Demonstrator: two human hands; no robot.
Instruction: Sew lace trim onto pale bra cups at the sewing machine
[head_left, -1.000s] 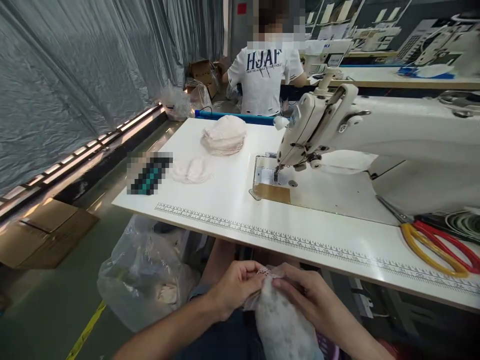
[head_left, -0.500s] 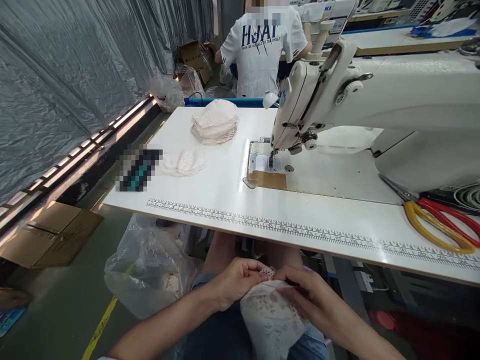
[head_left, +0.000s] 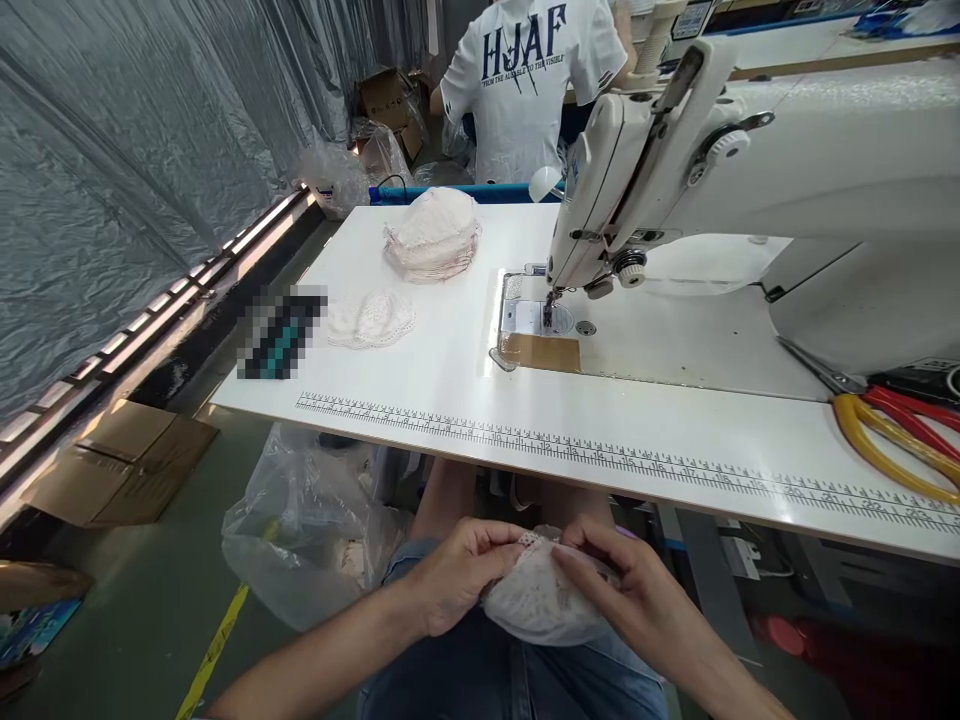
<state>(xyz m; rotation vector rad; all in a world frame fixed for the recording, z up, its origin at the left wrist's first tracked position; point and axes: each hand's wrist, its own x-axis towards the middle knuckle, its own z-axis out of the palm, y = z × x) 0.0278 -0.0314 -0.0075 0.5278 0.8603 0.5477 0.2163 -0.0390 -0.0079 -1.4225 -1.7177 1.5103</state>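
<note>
Over my lap I hold a piece of white lace fabric [head_left: 544, 600] between both hands, below the table's front edge. My left hand [head_left: 465, 575] pinches its upper left edge between thumb and fingers. On the other side, my right hand [head_left: 626, 580] grips the upper right edge, fingers bent round the cloth. The lace is bunched and hangs in a rounded shape; part of it is hidden behind my right fingers. On the table lie a pile of pale pink fabric pieces [head_left: 433, 238] and a flat lace piece [head_left: 373, 320].
A white sewing machine [head_left: 720, 170] stands at the right of the table [head_left: 420, 375], with yellow-and-red-handled scissors [head_left: 892, 430] beside it. A clear plastic bag [head_left: 307, 530] sits below left, near a cardboard box [head_left: 124, 465]. A person in a white shirt [head_left: 525, 90] sits beyond.
The lower part of the lace has been gathered up, so it hangs shorter and rounder between my hands. The camera view has shifted slightly.
</note>
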